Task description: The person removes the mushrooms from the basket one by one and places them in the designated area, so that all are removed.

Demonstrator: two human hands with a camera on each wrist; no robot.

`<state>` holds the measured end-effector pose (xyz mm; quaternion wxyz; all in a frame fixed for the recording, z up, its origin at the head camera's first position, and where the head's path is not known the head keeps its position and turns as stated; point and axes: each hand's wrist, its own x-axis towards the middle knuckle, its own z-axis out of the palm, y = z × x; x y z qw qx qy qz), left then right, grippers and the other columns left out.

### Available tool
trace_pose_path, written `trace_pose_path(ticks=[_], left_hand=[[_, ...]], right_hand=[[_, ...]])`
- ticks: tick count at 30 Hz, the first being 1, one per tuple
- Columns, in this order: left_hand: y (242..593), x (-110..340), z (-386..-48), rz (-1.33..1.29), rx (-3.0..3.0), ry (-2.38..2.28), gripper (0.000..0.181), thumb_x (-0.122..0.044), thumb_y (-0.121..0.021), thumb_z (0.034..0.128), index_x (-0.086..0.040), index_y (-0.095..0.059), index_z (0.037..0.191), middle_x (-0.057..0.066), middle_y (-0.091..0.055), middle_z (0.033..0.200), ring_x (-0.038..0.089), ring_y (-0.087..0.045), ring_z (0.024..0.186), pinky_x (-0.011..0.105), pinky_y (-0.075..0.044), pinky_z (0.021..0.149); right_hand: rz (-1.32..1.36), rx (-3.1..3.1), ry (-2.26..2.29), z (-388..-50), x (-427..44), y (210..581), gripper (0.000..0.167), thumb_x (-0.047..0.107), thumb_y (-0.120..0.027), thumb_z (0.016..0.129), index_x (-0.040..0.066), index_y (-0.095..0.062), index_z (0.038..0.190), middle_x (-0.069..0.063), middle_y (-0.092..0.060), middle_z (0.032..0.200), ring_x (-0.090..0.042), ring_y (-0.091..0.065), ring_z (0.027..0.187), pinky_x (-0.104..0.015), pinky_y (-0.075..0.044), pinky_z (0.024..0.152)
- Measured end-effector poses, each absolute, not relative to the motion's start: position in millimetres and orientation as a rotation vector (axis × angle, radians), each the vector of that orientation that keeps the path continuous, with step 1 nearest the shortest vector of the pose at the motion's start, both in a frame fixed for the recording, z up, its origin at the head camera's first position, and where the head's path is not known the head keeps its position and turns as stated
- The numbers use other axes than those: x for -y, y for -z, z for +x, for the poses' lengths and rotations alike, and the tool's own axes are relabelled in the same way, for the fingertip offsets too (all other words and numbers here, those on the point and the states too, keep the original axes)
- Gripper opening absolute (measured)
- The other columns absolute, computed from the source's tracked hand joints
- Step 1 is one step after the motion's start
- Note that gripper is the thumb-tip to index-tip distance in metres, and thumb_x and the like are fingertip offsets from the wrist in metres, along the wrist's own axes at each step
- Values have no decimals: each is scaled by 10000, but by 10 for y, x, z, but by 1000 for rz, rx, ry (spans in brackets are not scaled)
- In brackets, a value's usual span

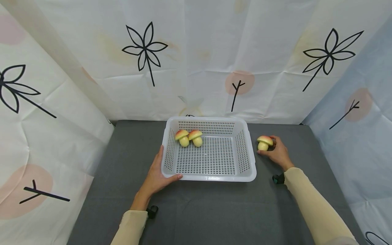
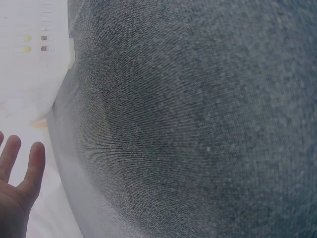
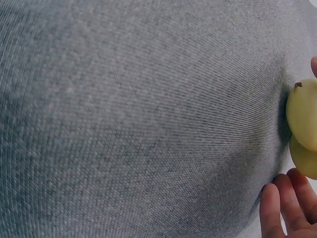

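A white perforated plastic basket (image 1: 209,177) stands on the grey cloth. In its far left part, two toy mushrooms (image 1: 182,137) (image 1: 195,137) with yellow stems and reddish-yellow caps lie side by side. My left hand (image 1: 155,177) rests against the basket's near left corner, thumb along the front rim and fingers extended along the left side. To the right of the basket lies a third mushroom (image 1: 264,143). Around it is my right hand (image 1: 278,153), thumb near the stem end and fingers by the cap. The right wrist view shows fairly straight fingers (image 3: 292,198) beside the mushroom (image 3: 304,114).
Dark grey cloth (image 1: 220,211) covers the table. Pale printed fabric (image 1: 199,41) hangs behind it and along both sides. A dark wrist strap (image 1: 152,211) sits at the left cuff, another strap (image 1: 278,179) at the right.
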<state>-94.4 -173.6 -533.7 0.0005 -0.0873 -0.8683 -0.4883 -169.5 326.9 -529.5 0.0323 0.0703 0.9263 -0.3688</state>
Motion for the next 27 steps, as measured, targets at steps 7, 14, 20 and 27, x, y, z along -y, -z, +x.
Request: trace_pose_path(ticks=[7,14,20,27], left_hand=[[5349,1737,-945,-281,2726,1518,1333,-445,-935,684,-279,-30,1648,98,-250,1633,356,-374,1379,642,-312,1063],[5348,1739,-940,-271,2732,1512,1329,-446,-934,686,-273,-34,1649,101,-269,1619,356,-405,1342,638,-332,1048],[5353,1740,-942,-268,2739,1497,1331,-464,-929,687,-288,-24,1646,100,-242,1635,363,-400,1354,654,-339,1042],[5373,1743,-954,-286,2725,1502,1332,-451,-933,689,-281,-23,1647,95,-258,1626,348,-417,1331,639,-350,1035]], right_hand=[[213,-2854,1157,-1680,-3301,5209,989,258,-854,838,-72,-239,1539,-385,-399,1439,-507,-439,1269,-630,-344,1025],[186,-2881,1144,-1653,-3346,5077,972,241,-838,853,-58,-234,1553,-386,-360,1467,-532,-379,1329,-659,-342,1019],[156,-2923,1112,-1663,-3336,4890,982,260,-850,845,-46,-246,1556,-375,-336,1483,-542,-330,1354,-681,-297,1037],[15,-3014,1118,-1666,-3266,4630,956,237,-867,825,-28,-295,1543,-358,-376,1456,-550,-303,1336,-683,-284,1011]])
